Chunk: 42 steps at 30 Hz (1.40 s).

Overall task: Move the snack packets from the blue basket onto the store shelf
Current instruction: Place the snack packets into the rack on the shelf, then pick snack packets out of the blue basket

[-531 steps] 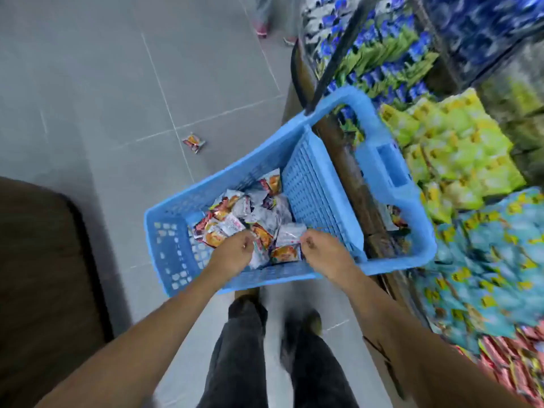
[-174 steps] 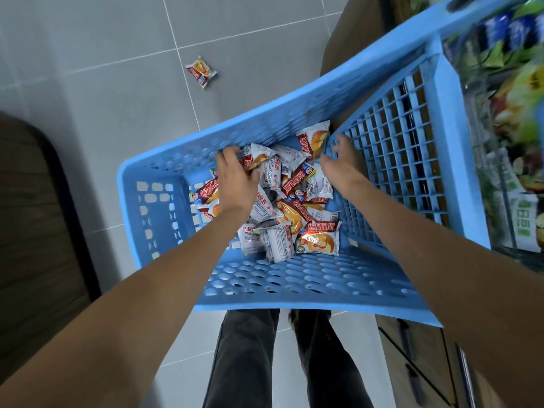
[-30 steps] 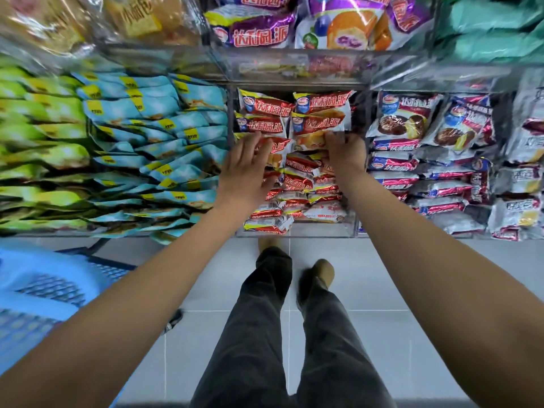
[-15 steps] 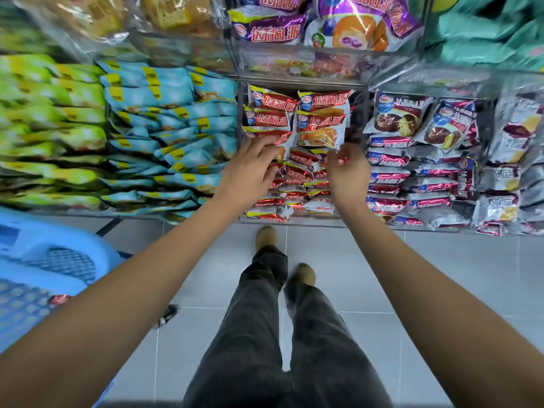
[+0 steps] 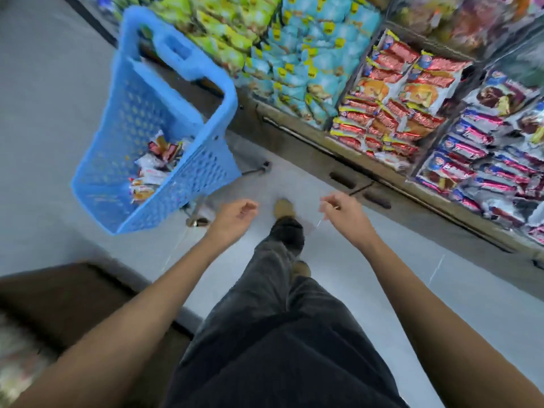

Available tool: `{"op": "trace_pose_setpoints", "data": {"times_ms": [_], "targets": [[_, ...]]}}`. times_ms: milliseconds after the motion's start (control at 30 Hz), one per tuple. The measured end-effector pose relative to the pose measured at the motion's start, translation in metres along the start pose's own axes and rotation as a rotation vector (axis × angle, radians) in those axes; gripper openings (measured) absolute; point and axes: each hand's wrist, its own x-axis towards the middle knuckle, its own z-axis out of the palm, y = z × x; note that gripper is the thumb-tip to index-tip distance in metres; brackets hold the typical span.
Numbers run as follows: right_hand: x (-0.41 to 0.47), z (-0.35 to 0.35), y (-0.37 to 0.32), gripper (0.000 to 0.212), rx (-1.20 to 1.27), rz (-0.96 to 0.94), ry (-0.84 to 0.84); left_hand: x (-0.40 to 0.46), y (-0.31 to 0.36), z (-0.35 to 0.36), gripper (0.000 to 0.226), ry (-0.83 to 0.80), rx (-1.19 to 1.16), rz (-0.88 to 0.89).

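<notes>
The blue basket point(image 5: 206, 169) stands at the upper left on a wheeled frame, with several red-and-white snack packets point(image 5: 156, 166) lying in its bottom. Matching red packets point(image 5: 391, 113) fill a shelf compartment at the upper right. My left hand point(image 5: 235, 216) hangs over the grey floor just right of the basket's near corner, fingers loosely curled, holding nothing. My right hand point(image 5: 341, 213) is level with it, below the shelf front, fingers also loosely curled and empty. Both hands are apart from basket and shelf.
Light-blue packets point(image 5: 306, 54) and green packets point(image 5: 223, 30) fill the shelf left of the red ones; purple-and-white packets point(image 5: 482, 154) lie to the right. A dark brown unit point(image 5: 59, 301) stands at lower left. My legs and shoes point(image 5: 284, 207) are on the grey tiled floor.
Both hands have left the red packets on the shelf and dropped low over the floor, empty. The view has swung left, bringing the basket into full view.
</notes>
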Motion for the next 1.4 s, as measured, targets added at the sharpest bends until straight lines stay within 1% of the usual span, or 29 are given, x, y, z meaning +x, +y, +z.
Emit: {"op": "trace_pose_setpoints", "data": {"times_ms": [100, 167, 233, 367, 467, 533, 667, 733, 867, 967, 1033, 1133, 1300, 1333, 1400], "targets": [[-0.006, 0.036, -0.027, 0.019, -0.125, -0.094, -0.095, -0.058, -0.059, -0.022, 0.017, 0.106, -0.131, -0.142], [-0.005, 0.061, -0.056, 0.018, -0.136, -0.138, -0.164, -0.085, -0.088, -0.044, 0.021, 0.2, -0.205, -0.18], [-0.003, 0.086, -0.091, 0.012, -0.134, -0.198, -0.219, -0.1, -0.108, -0.07, 0.022, 0.304, -0.233, -0.214], [0.015, 0.133, -0.16, 0.012, -0.175, -0.332, -0.261, -0.099, -0.137, -0.122, 0.021, 0.556, -0.256, -0.298], [0.042, 0.172, -0.209, 0.016, -0.206, -0.359, -0.278, -0.072, -0.163, -0.166, 0.024, 0.627, -0.242, -0.346], [0.063, 0.2, -0.238, 0.018, -0.246, -0.346, -0.293, -0.045, -0.185, -0.194, 0.025, 0.6, -0.234, -0.39], [0.102, 0.27, -0.285, 0.012, -0.336, -0.311, -0.354, 0.012, -0.234, -0.243, 0.026, 0.494, -0.285, -0.466], [0.12, 0.305, -0.302, 0.015, -0.374, -0.254, -0.391, 0.036, -0.257, -0.26, 0.027, 0.417, -0.278, -0.515], [0.159, 0.354, -0.319, 0.024, -0.504, -0.185, -0.408, 0.082, -0.301, -0.28, 0.029, 0.281, -0.256, -0.52], [0.188, 0.378, -0.317, 0.031, -0.587, -0.138, -0.37, 0.109, -0.332, -0.281, 0.037, 0.213, -0.214, -0.545], [0.208, 0.392, -0.311, 0.032, -0.631, -0.102, -0.341, 0.126, -0.352, -0.279, 0.04, 0.191, -0.172, -0.582], [0.233, 0.408, -0.294, 0.031, -0.64, -0.049, -0.269, 0.151, -0.376, -0.267, 0.039, 0.179, -0.091, -0.598], [0.273, 0.429, -0.256, 0.029, -0.712, 0.021, -0.292, 0.194, -0.408, -0.237, 0.057, 0.02, -0.047, -0.617], [0.278, 0.432, -0.249, 0.028, -0.721, 0.033, -0.301, 0.201, -0.412, -0.231, 0.056, 0.029, -0.036, -0.622], [0.284, 0.439, -0.236, 0.025, -0.746, 0.039, -0.35, 0.208, -0.42, -0.22, 0.051, 0.104, 0.014, -0.632]]}}
